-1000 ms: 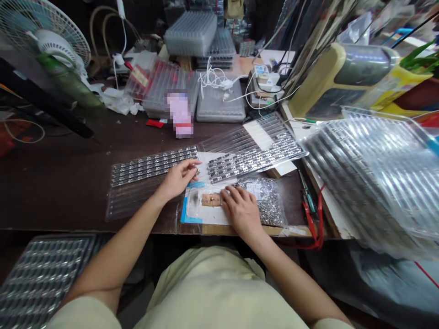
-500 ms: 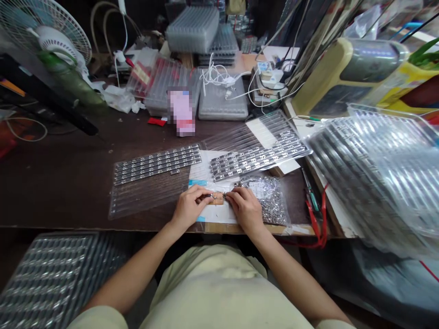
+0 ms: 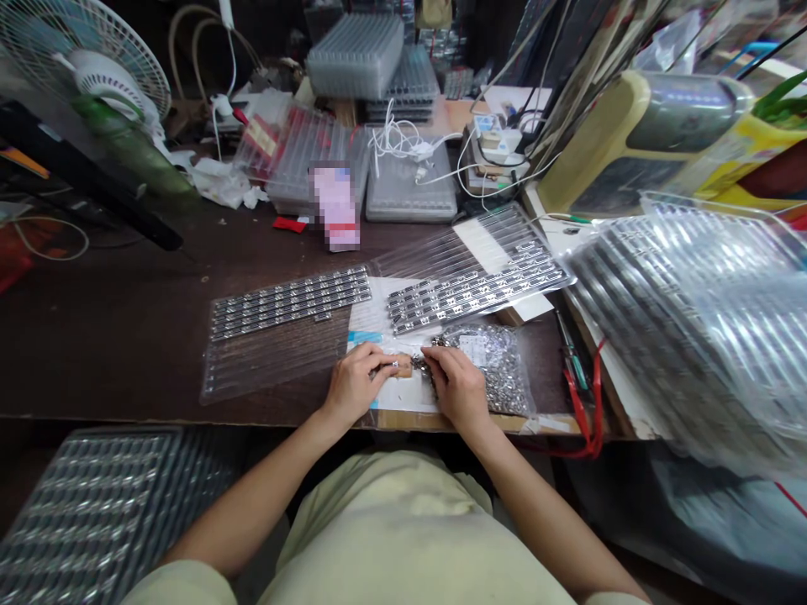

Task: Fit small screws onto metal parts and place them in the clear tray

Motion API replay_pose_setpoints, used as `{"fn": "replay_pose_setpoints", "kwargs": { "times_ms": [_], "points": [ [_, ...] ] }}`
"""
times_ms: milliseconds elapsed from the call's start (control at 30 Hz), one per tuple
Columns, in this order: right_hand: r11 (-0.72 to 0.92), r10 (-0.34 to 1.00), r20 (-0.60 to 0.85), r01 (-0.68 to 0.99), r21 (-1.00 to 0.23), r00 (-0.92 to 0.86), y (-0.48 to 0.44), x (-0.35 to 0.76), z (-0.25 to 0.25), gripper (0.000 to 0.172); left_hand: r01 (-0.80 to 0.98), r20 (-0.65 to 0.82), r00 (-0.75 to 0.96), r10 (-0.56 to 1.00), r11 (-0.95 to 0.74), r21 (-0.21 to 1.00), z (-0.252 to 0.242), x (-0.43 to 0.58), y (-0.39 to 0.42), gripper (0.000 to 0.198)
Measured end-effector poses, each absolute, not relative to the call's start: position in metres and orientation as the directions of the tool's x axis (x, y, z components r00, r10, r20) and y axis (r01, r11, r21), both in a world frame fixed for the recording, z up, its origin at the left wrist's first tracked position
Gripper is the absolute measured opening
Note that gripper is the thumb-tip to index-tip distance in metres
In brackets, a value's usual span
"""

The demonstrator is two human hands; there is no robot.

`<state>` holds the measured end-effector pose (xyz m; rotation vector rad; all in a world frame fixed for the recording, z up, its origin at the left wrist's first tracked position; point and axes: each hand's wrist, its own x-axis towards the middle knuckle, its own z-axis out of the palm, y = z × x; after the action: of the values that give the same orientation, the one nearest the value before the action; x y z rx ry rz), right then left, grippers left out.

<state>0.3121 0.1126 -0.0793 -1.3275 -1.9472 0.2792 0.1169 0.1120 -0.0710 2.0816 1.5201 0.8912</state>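
Note:
My left hand [image 3: 356,386] pinches a small shiny metal part [image 3: 394,365] between thumb and fingers, just left of a small cork-coloured block [image 3: 404,366]. My right hand [image 3: 457,388] rests at the edge of a clear plastic bag of small metal parts [image 3: 488,368]. Its fingertips are among shiny bits, and I cannot tell whether they hold one. Both hands lie over a white paper sheet [image 3: 371,391]. Above them lie clear blister trays of metal parts, one to the left [image 3: 290,302] and one to the right [image 3: 476,290].
A dark wooden bench edge [image 3: 189,418] runs below the hands. A screwdriver [image 3: 571,361] and a red cord lie to the right. A large stack of clear trays [image 3: 687,328] bulks at right. Stacked trays, white cables, a power strip and a fan stand behind.
Over the last second my left hand moved down and right from the trays to the cork block. My right hand shifted right, toward the bag.

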Motion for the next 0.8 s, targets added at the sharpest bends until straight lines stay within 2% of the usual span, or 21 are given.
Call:
{"fn": "replay_pose_setpoints", "kwargs": {
  "times_ms": [100, 200, 300, 433, 600, 800],
  "points": [
    [0.413, 0.883, 0.434, 0.735, -0.537, -0.179, 0.113, 0.305, -0.076, 0.015, 0.648, 0.253, 0.185, 0.949, -0.312, 0.695, -0.071, 0.116, 0.112, 0.011],
    [0.421, 0.885, 0.402, 0.769, -0.482, -0.233, 0.115, 0.291, -0.074, 0.015, 0.565, 0.305, 0.065, 0.950, -0.287, 0.773, -0.070, 0.113, 0.114, 0.011],
    [0.447, 0.877, 0.386, 0.781, -0.436, -0.287, 0.117, 0.277, -0.073, 0.015, 0.536, 0.331, -0.030, 0.943, -0.264, 0.802, -0.069, 0.110, 0.116, 0.011],
    [0.463, 0.870, 0.370, 0.797, -0.388, -0.326, 0.116, 0.275, -0.073, 0.015, 0.528, 0.319, -0.029, 0.947, -0.256, 0.809, -0.069, 0.109, 0.117, 0.012],
    [0.494, 0.840, 0.375, 0.840, -0.227, -0.392, 0.111, 0.298, -0.076, 0.025, 0.512, 0.303, -0.041, 0.952, -0.240, 0.825, -0.074, 0.110, 0.116, 0.012],
    [0.513, 0.827, 0.392, 0.825, -0.236, -0.402, 0.110, 0.309, -0.087, 0.017, 0.497, 0.261, -0.034, 0.965, -0.210, 0.842, -0.069, 0.111, 0.120, 0.010]
  ]
}}
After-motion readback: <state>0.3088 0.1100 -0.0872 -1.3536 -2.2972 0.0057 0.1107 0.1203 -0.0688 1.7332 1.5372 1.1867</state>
